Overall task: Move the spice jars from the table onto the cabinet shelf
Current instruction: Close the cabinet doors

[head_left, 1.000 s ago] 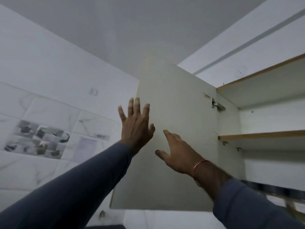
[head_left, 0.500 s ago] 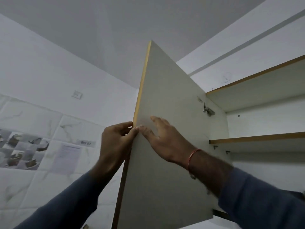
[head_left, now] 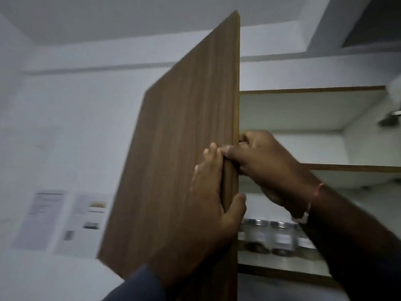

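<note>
A wall cabinet's door [head_left: 182, 148] stands half swung, its brown wood-grain face toward me. My left hand [head_left: 208, 205] lies flat on that face with the thumb hooked round the door's free edge. My right hand [head_left: 260, 161] grips the same edge from the inner side, fingers curled round it. Behind the door, glass spice jars [head_left: 282, 237] with metal lids stand in a row on the cabinet's bottom shelf [head_left: 282, 262], partly hidden by my right arm.
A middle shelf [head_left: 351, 168] and the cabinet top [head_left: 312, 90] show to the right, both bare where visible. Printed sheets [head_left: 65, 218] hang on the tiled wall at left. A ceiling fan [head_left: 390, 118] shows at the right edge. The picture is blurred.
The door has swung toward shut, now showing its brown outer face instead of its pale inner face. Both hands went from pressing it to gripping its free edge. The jars came into view.
</note>
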`<state>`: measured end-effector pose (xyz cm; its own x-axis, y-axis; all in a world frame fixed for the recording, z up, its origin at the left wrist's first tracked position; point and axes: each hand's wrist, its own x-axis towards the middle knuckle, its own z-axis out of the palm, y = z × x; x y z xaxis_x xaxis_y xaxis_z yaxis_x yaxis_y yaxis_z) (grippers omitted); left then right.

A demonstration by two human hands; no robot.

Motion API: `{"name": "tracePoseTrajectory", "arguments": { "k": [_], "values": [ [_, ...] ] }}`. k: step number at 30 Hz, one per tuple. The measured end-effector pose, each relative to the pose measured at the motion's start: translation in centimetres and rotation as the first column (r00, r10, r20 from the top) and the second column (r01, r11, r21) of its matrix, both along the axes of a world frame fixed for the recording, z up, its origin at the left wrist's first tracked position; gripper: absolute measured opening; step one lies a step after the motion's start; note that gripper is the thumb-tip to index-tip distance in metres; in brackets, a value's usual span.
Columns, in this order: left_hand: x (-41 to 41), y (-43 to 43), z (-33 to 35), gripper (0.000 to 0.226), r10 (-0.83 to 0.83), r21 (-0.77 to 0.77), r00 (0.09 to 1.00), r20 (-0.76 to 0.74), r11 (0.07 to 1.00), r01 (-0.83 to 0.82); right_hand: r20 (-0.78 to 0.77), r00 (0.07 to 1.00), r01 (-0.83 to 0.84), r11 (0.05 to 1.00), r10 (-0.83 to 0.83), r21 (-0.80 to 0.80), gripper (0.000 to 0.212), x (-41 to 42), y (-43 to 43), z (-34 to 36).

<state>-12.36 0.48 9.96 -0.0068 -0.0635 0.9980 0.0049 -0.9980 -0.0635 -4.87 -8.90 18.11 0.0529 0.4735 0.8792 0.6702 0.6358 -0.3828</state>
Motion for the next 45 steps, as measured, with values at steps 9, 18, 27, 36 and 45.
{"name": "tracePoseTrajectory", "arguments": {
  "k": [9, 18, 27, 36, 45],
  "values": [
    [17.3, 5.6, -0.7, 0.077, 0.443, -0.017, 0.879, -0.177, 0.892, -0.452, -0.451, 0.876, 0.097, 0.979, -0.17, -0.181, 0.021, 14.1, 7.4, 0.2],
    [22.0, 9.8, -0.6, 0.073, 0.461, -0.023, 0.866, -0.193, 0.88, -0.474, -0.49, 0.859, 0.08, 0.984, -0.148, -0.158, 0.025, 18.0, 12.2, -0.6],
    [23.3, 11.0, -0.5, 0.073, 0.465, -0.007, 0.877, -0.119, 0.883, -0.469, -0.451, 0.889, 0.019, 0.989, -0.083, -0.145, 0.025, 18.9, 12.5, -0.4],
    [23.7, 10.5, -0.2, 0.08, 0.543, 0.013, 0.817, -0.194, 0.834, -0.551, 0.367, 0.454, 0.891, 0.399, -0.812, -0.217, 0.058, 22.7, -1.8, -2.4],
    [28.2, -3.4, 3.6, 0.079, 0.233, 0.062, 0.924, -0.304, 0.972, -0.225, 0.361, -0.095, 0.986, -0.039, -0.928, 0.159, 0.05, 22.7, -23.4, -1.3]
  ]
}}
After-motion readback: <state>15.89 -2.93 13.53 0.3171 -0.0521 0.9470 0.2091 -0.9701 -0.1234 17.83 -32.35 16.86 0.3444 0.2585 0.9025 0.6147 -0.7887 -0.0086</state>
